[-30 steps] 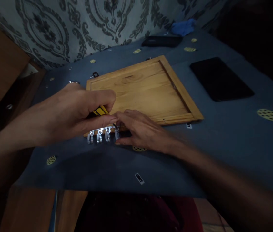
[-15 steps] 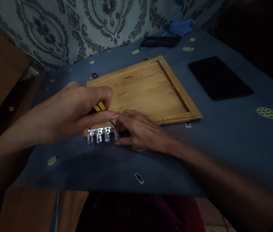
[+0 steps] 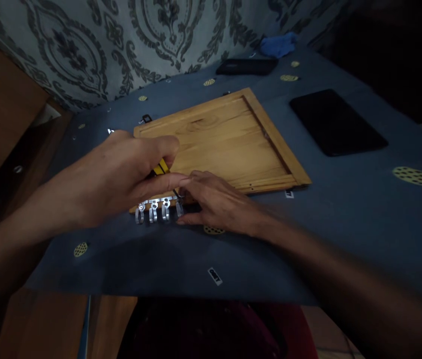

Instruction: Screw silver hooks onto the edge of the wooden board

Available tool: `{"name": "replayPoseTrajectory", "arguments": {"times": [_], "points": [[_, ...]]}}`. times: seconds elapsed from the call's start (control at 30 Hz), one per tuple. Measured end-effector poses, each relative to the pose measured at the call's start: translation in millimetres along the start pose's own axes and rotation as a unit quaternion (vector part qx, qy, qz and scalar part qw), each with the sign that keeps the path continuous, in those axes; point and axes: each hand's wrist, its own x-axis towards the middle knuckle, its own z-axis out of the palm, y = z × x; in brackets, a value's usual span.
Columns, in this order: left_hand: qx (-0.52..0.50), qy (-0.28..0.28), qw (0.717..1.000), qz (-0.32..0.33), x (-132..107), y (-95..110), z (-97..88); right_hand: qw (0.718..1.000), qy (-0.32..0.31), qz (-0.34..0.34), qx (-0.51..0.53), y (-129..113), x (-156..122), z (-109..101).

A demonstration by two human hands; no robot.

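My left hand (image 3: 136, 169) is wrapped round the yellow-and-black handle of a screwdriver (image 3: 161, 167). Its thin shaft slants down to the right, toward the front edge of a wooden panel (image 3: 226, 139) with a raised frame. Along that edge sits a metal hook rail (image 3: 154, 203) with several silver hooks. My right hand (image 3: 220, 202) lies at the rail's right part, its fingers and thumb closed about the rightmost visible hook (image 3: 180, 207). The screwdriver's tip and whatever lies under my right fingers are hidden.
A blue patterned cloth (image 3: 151, 269) covers the table. To the right lies a dark flat tablet-like slab (image 3: 338, 122). Toward the back are a black phone-like object (image 3: 246, 66) and a crumpled blue cloth (image 3: 278, 45). A patterned wall (image 3: 169, 30) rises behind.
My left hand has shifted slightly right and down with the screwdriver, and its grip has turned a little. My right hand stays at the hook. The panel lies nearly as before.
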Motion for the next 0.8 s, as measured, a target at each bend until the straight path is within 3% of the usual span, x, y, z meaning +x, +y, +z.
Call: {"name": "replayPoseTrajectory", "arguments": {"times": [0.47,0.8], "points": [[-0.002,-0.003,1.0,0.007,3.7,2.7,0.6,1.0,0.013,-0.013,-0.008,2.5,-1.1,1.4],[-0.008,-0.033,0.998,0.053,6.8,-3.1,-4.1,1.0,0.0,0.005,-0.008,-1.3,0.8,-0.2]]}}
